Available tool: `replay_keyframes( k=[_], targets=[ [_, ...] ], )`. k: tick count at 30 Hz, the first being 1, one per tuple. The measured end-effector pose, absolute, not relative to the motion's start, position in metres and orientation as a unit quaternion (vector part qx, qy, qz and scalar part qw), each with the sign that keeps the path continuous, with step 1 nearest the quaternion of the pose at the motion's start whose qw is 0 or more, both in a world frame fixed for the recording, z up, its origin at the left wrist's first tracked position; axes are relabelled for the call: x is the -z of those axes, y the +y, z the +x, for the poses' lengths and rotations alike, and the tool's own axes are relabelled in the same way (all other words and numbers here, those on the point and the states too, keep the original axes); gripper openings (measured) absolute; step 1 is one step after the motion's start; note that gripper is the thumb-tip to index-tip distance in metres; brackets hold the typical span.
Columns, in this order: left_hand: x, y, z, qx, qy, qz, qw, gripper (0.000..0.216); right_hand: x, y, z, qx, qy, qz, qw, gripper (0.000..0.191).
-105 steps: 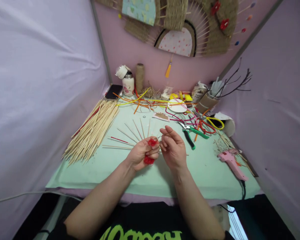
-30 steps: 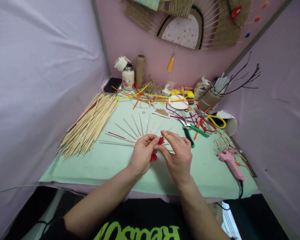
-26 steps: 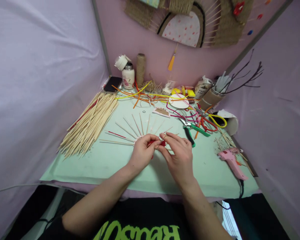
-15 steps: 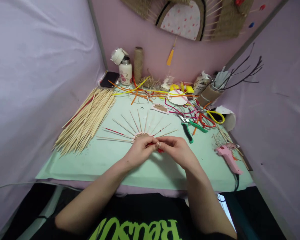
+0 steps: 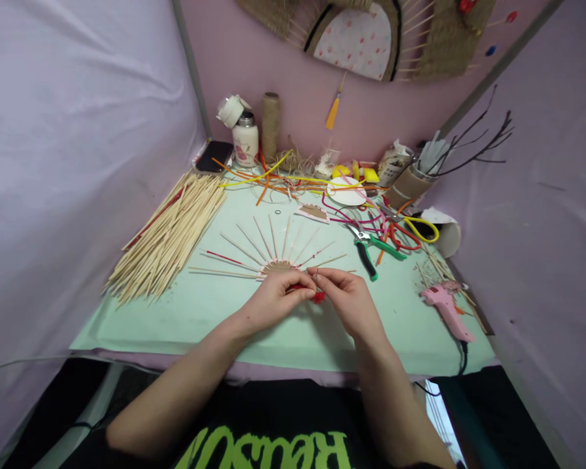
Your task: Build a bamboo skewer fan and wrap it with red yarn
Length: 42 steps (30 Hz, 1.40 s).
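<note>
My left hand (image 5: 284,293) is closed on a small red piece (image 5: 318,297) that looks like a tassel or tuft; most of it is hidden by the fingers. My right hand (image 5: 344,293) pinches close beside it, fingertips almost touching the left ones, on what seems a thin cord or wire (image 5: 316,273) too fine to make out. Just beyond both hands lies a half-round cardboard piece (image 5: 277,266) with thin sticks fanned out from its curved edge. One stick on the left is partly red. My hands cover the near part of the fan.
To the left lies a heap of bamboo sticks (image 5: 168,241). Pruning shears (image 5: 368,251), scissors (image 5: 415,231) and a pink glue gun (image 5: 449,309) lie on the right. Along the back stand a bottle (image 5: 245,143), a twine spool (image 5: 270,127) and a cardboard tube (image 5: 410,185) with twigs.
My fingertips have parted slightly and my right hand has turned a little. More of the red piece now shows below the fingers. The fan has stayed put.
</note>
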State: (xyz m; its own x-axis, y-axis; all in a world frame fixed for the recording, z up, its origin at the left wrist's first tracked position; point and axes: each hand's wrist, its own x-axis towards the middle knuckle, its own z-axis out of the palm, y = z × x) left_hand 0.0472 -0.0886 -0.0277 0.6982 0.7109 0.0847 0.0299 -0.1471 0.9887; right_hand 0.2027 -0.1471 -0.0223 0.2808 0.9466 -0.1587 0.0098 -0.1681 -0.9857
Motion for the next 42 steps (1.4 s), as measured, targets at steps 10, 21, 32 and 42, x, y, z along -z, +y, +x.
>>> replay_keyframes(
  k=[10, 21, 32, 42],
  targets=[
    [0.034, -0.097, 0.052, -0.264, 0.289, 0.816, 0.425, 0.016, 0.013, -0.155, 0.200, -0.252, -0.508, -0.711, 0.416, 0.017],
    [0.028, -0.106, 0.065, -0.372, 0.302, 0.431, 0.765, 0.025, 0.028, -0.136, 0.183, -0.469, -0.176, -0.556, 0.664, 0.032],
    [0.012, -0.118, 0.084, -0.399, 0.189, 0.063, 0.895, 0.018, 0.036, -0.137, 0.163, -0.213, -0.278, -0.580, 0.736, 0.017],
    [0.013, -0.109, 0.080, -0.373, 0.332, 0.314, 0.808, 0.025, 0.016, -0.162, 0.208, 0.134, -0.659, -0.575, 0.467, 0.026]
  ],
)
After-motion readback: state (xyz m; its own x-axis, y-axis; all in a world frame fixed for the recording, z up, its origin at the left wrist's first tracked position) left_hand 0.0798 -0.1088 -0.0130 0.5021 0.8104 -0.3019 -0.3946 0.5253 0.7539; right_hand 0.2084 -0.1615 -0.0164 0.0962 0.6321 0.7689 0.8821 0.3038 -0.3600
